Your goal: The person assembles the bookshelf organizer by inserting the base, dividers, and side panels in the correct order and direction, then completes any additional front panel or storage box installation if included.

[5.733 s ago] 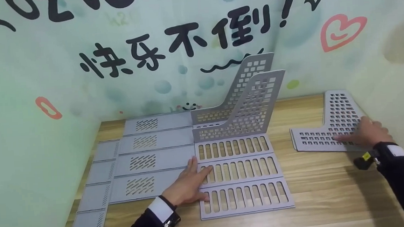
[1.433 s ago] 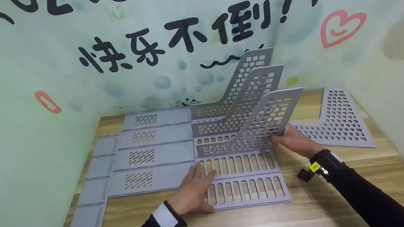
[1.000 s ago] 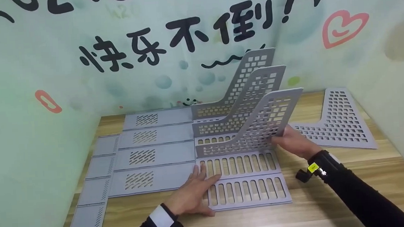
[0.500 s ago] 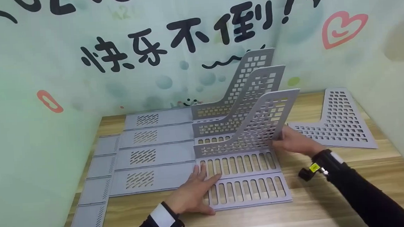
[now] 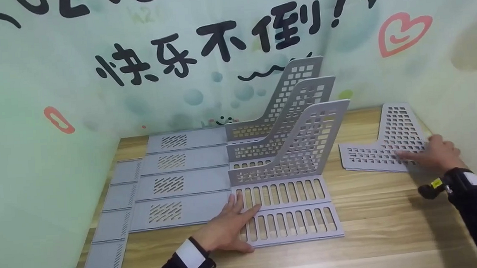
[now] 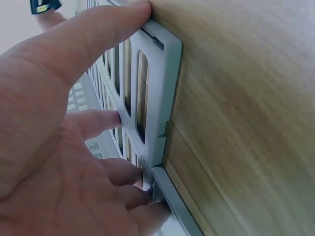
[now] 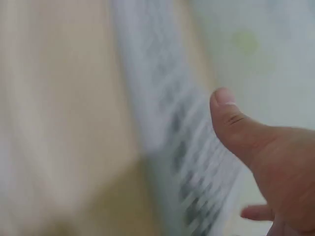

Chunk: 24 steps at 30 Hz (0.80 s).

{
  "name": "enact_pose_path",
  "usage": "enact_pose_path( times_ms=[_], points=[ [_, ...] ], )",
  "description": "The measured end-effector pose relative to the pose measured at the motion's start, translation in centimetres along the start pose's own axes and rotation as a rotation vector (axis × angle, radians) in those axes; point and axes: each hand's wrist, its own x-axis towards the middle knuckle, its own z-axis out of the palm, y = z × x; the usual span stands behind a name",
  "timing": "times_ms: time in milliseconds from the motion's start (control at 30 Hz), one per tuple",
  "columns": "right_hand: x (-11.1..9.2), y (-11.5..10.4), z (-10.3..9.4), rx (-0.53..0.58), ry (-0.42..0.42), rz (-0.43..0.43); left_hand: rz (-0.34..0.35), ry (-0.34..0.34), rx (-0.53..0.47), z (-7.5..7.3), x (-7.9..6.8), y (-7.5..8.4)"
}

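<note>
In the head view my left hand [image 5: 225,230] rests spread on the left edge of the front slotted grey panels [image 5: 289,222]. Its thumb touches the front panel's corner in the left wrist view, fingers reaching over the joint with the neighbouring panel. My right hand [image 5: 438,153] is at the right edge of a flat, L-shaped perforated grey side panel [image 5: 402,140], thumb stretched over its face. The right wrist view is blurred and shows no clear grip. Three similar side panels stand upright on the slotted row, the front one [image 5: 301,146] nearest my hands.
Left of the slotted row lie wide grey panels [image 5: 209,202] with slanted slits, and narrower ones [image 5: 101,258] farther left. All lie on a wood-grain table [image 5: 385,232]. A printed cloth backdrop [image 5: 170,109] rises behind and at both sides.
A third side panel, held by my right hand until half a second ago, now stands by itself. My right hand has let go and moved right to the flat panel. The left hand stays put.
</note>
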Motion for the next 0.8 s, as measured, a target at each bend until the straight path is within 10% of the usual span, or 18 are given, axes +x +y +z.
enact_pose_path(
  times_ms=[800],
  points=[
    [0.3, 1.9, -2.9, -0.006, -0.163, 0.343, 0.029, 0.025, -0.001, 0.2, -0.4, -0.2]
  ],
)
